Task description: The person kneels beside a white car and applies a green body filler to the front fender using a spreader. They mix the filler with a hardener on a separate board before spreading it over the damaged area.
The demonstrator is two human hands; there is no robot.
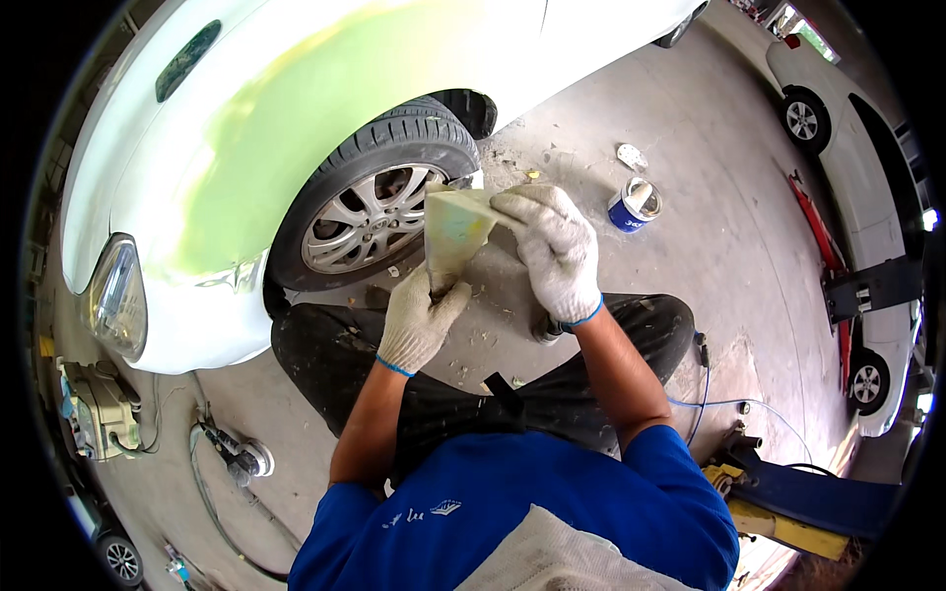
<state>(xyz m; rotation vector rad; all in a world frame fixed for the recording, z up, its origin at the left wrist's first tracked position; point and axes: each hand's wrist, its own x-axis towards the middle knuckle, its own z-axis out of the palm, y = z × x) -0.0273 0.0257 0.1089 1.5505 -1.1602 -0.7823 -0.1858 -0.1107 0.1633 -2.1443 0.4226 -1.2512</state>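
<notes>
Both clamped: your left hand (419,320) on plate (453,236), right hand (559,251) on blade (481,203) at its edge; floor (729,207) opens rightward.

Looks like a car body repair workshop.
Shows as much in a white car (512,44) with a broad green-yellow patch (286,118) above and beside the front wheel (379,225), a second white car (836,84) near a red metal frame (821,231) at the right, and a dusty concrete floor (729,217) under an open blue tin (623,216); also has a power tool with a round pad (236,455) on the floor at the left, a thin blue hose (724,402) across from it, and blue-and-yellow heavy equipment (823,497) at lower right.
</notes>
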